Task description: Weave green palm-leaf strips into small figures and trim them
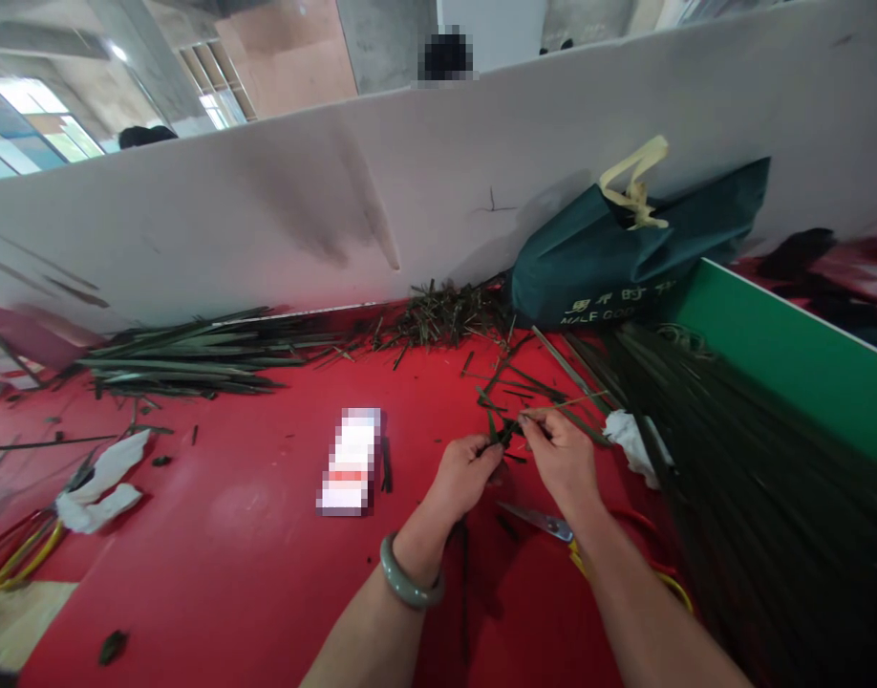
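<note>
Both my hands meet over the red table, closed around a small dark green piece made of leaf strips. My left hand, with a jade-coloured bangle on its wrist, pinches the piece from the left. My right hand grips it from the right, and a thin pale strip sticks out past its fingers. Scissors with red and yellow handles lie under my right forearm, which partly covers them. The piece's exact shape is too small to make out.
Long green leaf strips lie at the left, with cuttings heaped along the white partition. More strips fill the right side by a green panel. A phone, a dark green bag and crumpled tissue are nearby.
</note>
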Tool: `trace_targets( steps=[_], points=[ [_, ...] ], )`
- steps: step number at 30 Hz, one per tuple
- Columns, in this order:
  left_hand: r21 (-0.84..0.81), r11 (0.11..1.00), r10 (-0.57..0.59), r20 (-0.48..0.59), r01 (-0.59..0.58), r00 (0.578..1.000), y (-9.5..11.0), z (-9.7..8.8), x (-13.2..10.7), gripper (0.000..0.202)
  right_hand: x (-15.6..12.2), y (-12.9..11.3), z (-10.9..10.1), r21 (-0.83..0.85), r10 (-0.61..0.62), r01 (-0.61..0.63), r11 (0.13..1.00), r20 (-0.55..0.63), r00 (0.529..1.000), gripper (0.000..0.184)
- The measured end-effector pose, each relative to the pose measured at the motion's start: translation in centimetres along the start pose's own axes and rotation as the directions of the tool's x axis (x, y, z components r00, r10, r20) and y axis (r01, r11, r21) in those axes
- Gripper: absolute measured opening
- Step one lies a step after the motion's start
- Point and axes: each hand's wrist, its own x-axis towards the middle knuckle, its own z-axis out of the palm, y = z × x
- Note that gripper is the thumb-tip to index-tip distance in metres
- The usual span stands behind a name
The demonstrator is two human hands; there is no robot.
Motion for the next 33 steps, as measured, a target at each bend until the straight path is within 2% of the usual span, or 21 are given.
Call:
trace_targets(
  steps=[7, 14, 20, 25, 27, 29, 33],
  points=[
    [0.006, 1.000, -0.024, 0.011, 0.023, 1.000, 0.5, -0.1, -0.2, 0.023, 0.1, 0.0, -0.1, 0.014, 0.043, -0.043, 0.999, -0.010, 0.999, 0.027],
    [0.059, 0.998, -0.020, 0.032, 0.018, 0.999, 0.3, 0.0, -0.1, 0.026, 0.4, 0.3, 0.1, 0.005, -0.017, 0.017, 1.000, -0.037, 0.999, 0.022],
    [0.101, 0.994, -0.048, 0.038, 0.044, 0.998, 0.3, -0.2, -0.1, 0.027, 0.6, 0.7, -0.2, 0.133, 0.093, -0.082, 0.988, -0.072, 0.993, 0.026],
    [0.108, 0.993, -0.043, 0.066, 0.035, 0.997, 0.4, -0.2, -0.2, 0.027, 1.0, 1.4, 0.0, 0.125, 0.083, -0.070, 0.990, -0.097, 0.992, 0.022],
    [0.103, 0.994, -0.042, 0.055, 0.036, 0.998, 0.3, -0.2, -0.1, 0.027, 1.0, 1.4, 0.1, 0.182, 0.107, -0.088, 0.979, -0.093, 0.990, 0.023],
    [0.111, 0.993, -0.028, 0.021, 0.026, 0.999, 0.3, -0.4, 0.0, 0.026, 0.9, 1.0, 0.0, 0.310, 0.146, -0.111, 0.944, -0.090, 0.985, 0.023],
    [0.157, 0.987, 0.064, -0.115, -0.046, 0.991, 0.2, -0.9, 0.3, 0.020, 0.6, -0.2, -0.5, 0.568, 0.178, -0.095, 0.818, -0.094, 0.979, 0.018]
  ],
)
